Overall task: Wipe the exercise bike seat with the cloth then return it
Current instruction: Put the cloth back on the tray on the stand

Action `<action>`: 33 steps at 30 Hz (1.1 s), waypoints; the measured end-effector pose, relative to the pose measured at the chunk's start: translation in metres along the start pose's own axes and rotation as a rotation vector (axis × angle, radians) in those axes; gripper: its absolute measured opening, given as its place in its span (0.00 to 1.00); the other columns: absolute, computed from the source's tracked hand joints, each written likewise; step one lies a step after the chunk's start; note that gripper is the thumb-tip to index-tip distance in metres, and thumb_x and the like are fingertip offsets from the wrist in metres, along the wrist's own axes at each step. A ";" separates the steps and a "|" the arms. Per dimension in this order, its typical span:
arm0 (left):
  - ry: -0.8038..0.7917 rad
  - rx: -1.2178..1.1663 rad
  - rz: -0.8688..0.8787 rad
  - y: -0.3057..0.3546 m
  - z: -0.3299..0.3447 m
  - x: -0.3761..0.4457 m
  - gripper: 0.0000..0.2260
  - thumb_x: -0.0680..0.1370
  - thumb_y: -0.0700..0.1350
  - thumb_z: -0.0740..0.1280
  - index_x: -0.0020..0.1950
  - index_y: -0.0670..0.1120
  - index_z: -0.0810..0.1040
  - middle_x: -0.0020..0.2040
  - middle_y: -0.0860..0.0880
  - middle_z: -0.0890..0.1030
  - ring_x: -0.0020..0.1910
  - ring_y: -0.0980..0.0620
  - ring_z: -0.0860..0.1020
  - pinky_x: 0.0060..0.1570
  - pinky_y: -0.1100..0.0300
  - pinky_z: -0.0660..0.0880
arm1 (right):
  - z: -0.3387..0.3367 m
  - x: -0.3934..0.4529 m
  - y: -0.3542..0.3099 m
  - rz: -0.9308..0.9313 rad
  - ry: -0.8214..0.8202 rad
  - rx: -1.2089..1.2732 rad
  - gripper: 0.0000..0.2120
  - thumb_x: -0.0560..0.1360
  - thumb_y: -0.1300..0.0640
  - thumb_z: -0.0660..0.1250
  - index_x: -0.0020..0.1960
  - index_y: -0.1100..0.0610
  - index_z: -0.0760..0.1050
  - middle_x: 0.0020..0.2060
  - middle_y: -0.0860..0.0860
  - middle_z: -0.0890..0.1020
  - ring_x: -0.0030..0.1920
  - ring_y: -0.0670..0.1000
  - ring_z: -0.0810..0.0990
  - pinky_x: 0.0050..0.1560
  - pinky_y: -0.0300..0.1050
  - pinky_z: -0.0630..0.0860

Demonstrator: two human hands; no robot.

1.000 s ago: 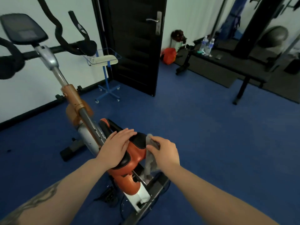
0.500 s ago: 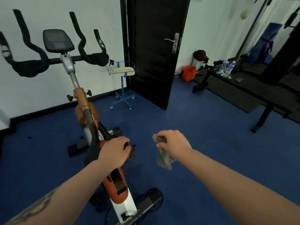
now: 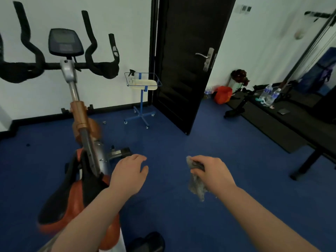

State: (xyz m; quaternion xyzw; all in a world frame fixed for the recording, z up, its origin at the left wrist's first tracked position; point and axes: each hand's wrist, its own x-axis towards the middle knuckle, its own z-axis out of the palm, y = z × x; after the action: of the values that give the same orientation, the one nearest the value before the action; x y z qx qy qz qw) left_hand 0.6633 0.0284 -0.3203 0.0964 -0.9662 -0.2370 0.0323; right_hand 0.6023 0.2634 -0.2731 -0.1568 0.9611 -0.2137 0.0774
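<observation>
The exercise bike's black and orange seat (image 3: 63, 200) is at the lower left, partly behind my left forearm. My left hand (image 3: 130, 172) hovers to the right of the seat, fingers loosely apart, holding nothing. My right hand (image 3: 211, 171) is further right over the blue floor, closed on a crumpled grey cloth (image 3: 196, 186) that hangs below the fist. Neither hand touches the seat. The bike's handlebars and console (image 3: 64, 42) stand ahead at the upper left.
A blue wheeled stand with a wire basket (image 3: 143, 82), holding a spray bottle and a pale tray, stands by the wall ahead. A black door (image 3: 185, 60) hangs ajar beside it. A black bench (image 3: 291, 128) with water bottles is at the right. Blue floor lies between.
My left hand has lifted off the seat and moved right. My right hand with the cloth has moved away from the seat to the right. The view has risen toward the stand.
</observation>
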 end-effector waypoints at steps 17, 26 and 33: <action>0.083 0.029 -0.054 0.098 0.044 0.145 0.17 0.79 0.51 0.59 0.67 0.49 0.70 0.68 0.52 0.72 0.67 0.51 0.68 0.68 0.55 0.63 | -0.046 0.147 0.098 -0.150 -0.058 0.061 0.14 0.75 0.53 0.69 0.60 0.45 0.78 0.52 0.42 0.82 0.53 0.45 0.80 0.50 0.37 0.74; 0.155 0.042 -0.221 0.160 0.064 0.235 0.17 0.78 0.52 0.60 0.65 0.51 0.72 0.68 0.52 0.72 0.67 0.51 0.69 0.67 0.52 0.66 | -0.096 0.263 0.141 -0.459 -0.127 0.020 0.09 0.76 0.54 0.66 0.56 0.47 0.77 0.50 0.42 0.81 0.51 0.44 0.78 0.51 0.43 0.75; 0.182 0.059 -0.273 0.176 0.064 0.303 0.17 0.77 0.52 0.60 0.65 0.50 0.72 0.68 0.51 0.72 0.67 0.49 0.69 0.67 0.51 0.66 | -0.118 0.345 0.153 -0.486 -0.126 0.068 0.09 0.75 0.56 0.67 0.54 0.47 0.78 0.48 0.41 0.82 0.49 0.42 0.79 0.50 0.43 0.76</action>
State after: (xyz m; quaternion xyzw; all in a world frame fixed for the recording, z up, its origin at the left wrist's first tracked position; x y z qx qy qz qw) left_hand 0.3293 0.1489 -0.2908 0.2487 -0.9438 -0.2008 0.0842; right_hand 0.2118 0.3247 -0.2619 -0.3936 0.8808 -0.2479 0.0886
